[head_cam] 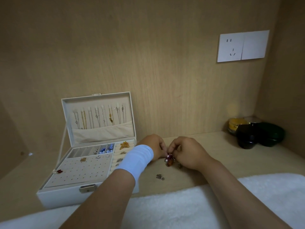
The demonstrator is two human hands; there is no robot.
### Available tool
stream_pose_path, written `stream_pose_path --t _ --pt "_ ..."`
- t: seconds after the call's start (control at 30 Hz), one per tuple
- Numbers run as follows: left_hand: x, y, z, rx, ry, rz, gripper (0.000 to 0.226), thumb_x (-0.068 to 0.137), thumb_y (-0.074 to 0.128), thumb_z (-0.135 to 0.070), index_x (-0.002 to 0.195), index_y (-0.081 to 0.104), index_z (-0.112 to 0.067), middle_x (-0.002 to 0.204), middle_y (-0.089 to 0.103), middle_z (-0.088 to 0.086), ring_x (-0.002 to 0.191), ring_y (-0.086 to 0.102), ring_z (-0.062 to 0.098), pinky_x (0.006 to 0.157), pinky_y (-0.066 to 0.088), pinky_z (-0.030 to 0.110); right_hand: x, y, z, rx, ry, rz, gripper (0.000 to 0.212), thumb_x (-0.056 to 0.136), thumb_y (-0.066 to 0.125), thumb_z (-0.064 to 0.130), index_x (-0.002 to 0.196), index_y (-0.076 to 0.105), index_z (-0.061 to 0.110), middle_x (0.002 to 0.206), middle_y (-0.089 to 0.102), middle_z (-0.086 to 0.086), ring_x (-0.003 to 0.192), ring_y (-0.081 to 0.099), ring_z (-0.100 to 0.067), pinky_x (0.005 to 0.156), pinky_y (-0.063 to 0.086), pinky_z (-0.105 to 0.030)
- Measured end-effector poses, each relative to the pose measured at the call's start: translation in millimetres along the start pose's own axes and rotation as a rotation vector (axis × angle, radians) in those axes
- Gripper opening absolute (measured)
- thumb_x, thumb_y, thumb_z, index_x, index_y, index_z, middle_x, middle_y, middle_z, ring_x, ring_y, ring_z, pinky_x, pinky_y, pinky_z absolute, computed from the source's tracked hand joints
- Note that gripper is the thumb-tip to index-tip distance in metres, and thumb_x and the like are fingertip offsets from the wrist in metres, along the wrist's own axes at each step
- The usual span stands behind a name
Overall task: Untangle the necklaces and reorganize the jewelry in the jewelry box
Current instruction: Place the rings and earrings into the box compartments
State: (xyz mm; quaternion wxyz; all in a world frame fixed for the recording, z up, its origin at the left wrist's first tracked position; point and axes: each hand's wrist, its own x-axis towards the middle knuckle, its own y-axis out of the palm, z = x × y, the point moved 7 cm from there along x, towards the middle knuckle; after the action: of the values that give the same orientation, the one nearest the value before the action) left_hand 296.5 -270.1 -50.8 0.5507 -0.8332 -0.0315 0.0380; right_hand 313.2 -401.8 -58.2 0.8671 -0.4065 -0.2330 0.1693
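A white jewelry box (54, 198) stands open at the left, with several necklaces (99, 119) hanging inside its raised lid. Its tray holds earrings, blue beads (105, 149) and a gold brooch (124, 145). Just right of the box, my left hand (154, 146) and my right hand (188, 152) meet over the shelf. Both pinch a small tangled cluster of jewelry with purple and amber beads (169, 159). A white band wraps my left wrist. A small silver piece (160, 177) lies loose on the shelf below the hands.
Dark round containers (257, 135) and a yellow-lidded jar (236, 123) sit in the back right corner. A white wall socket (241, 46) is on the wooden back panel. White fluffy fabric (181, 209) covers the near edge.
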Motion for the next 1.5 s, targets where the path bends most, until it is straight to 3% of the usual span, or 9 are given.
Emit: stream_pose_path --t 0.1,0.2,0.37,0.6,0.83,0.93,1.07,1.23,1.5 --pt "0.6 2.2 0.6 0.010 -0.001 0.000 0.008 0.081 0.068 -0.023 0.083 0.066 -0.031 0.099 0.068 -0.005 0.093 0.063 0.017 0.088 0.052 0.030 -7.3 2.2 7.8 0.081 -0.021 0.132 0.016 0.076 0.065 0.019 0.074 0.075 0.032 0.080 0.072 0.012 0.061 0.061 0.001 0.063 0.051 -0.021" --pt "1.1 0.5 3.2 0.031 -0.005 -0.027 0.019 0.090 0.057 -0.018 0.099 0.068 -0.030 0.114 0.067 -0.003 0.102 0.062 0.017 0.093 0.048 0.029 -10.1 8.2 11.9 -0.008 -0.067 0.218 0.013 0.069 0.078 0.034 0.081 0.077 0.035 0.086 0.070 0.016 0.073 0.062 0.003 0.069 0.050 -0.018" --pt "-4.7 -13.8 1.6 -0.013 0.039 -0.089 0.031 0.095 0.042 -0.013 0.105 0.071 -0.019 0.118 0.066 0.000 0.109 0.060 0.019 0.091 0.043 0.025 -4.1 10.5 3.1 -0.007 -0.045 0.214 0.007 0.075 0.080 0.029 0.081 0.078 0.033 0.082 0.074 0.014 0.073 0.067 -0.003 0.077 0.056 -0.026" --pt "-16.5 -39.9 10.4 -0.165 0.117 -0.180 0.023 0.097 0.049 -0.027 0.086 0.067 -0.021 0.089 0.065 -0.005 0.087 0.060 0.015 0.076 0.042 0.025 -2.6 -8.1 3.9 0.617 0.090 -0.012 0.018 0.097 0.061 0.022 0.093 0.076 0.013 0.062 0.065 0.002 0.052 0.053 -0.004 0.052 0.040 -0.017" --pt "-50.2 -67.4 23.6 -0.460 0.152 -0.189 0.005 0.088 0.069 -0.020 0.091 0.068 -0.016 0.079 0.067 0.002 0.065 0.062 0.010 0.061 0.048 0.021 -6.0 -4.8 27.3 0.966 0.140 0.078 0.020 0.103 0.050 0.019 0.101 0.064 0.004 0.083 0.068 -0.014 0.056 0.065 -0.015 0.044 0.040 -0.021" --pt "-67.3 -81.8 42.0 -0.584 0.123 -0.203 0.004 0.087 0.070 -0.013 0.090 0.067 -0.012 0.077 0.066 0.002 0.062 0.065 0.012 0.052 0.048 0.022 -7.6 -2.5 40.7 0.958 0.111 0.121 0.023 0.102 0.051 0.021 0.106 0.067 0.005 0.081 0.069 -0.009 0.059 0.064 -0.015 0.049 0.039 -0.024" --pt "-92.1 -113.4 78.3 -0.443 0.093 -0.285 0.013 0.091 0.064 -0.023 0.083 0.069 -0.015 0.072 0.069 -0.006 0.056 0.061 0.008 0.059 0.047 0.022 -7.8 7.4 67.3 0.884 0.081 0.172 0.030 0.105 0.046 0.026 0.110 0.070 0.008 0.078 0.066 -0.004 0.059 0.058 -0.014 0.049 0.035 -0.026" --pt "-119.9 -143.2 141.6 -0.377 -0.085 -0.323 0.036 0.100 0.047 -0.032 0.076 0.068 -0.015 0.052 0.058 -0.012 0.043 0.048 -0.003 0.051 0.038 0.017 1.1 29.1 117.2 0.988 0.109 0.323 0.030 0.105 0.045 0.022 0.117 0.066 0.005 0.083 0.066 -0.005 0.062 0.057 -0.014 0.048 0.038 -0.021" --pt "-141.2 -149.8 214.7 -0.505 -0.284 -0.388 0.055 0.103 0.032 -0.042 0.062 0.055 -0.013 0.051 0.047 -0.003 0.045 0.040 0.015 0.050 0.031 0.025 34.2 61.5 211.2 0.679 -0.017 0.334 0.020 0.093 0.066 0.013 0.113 0.071 0.016 0.101 0.076 -0.004 0.064 0.060 -0.007 0.047 0.042 -0.014"
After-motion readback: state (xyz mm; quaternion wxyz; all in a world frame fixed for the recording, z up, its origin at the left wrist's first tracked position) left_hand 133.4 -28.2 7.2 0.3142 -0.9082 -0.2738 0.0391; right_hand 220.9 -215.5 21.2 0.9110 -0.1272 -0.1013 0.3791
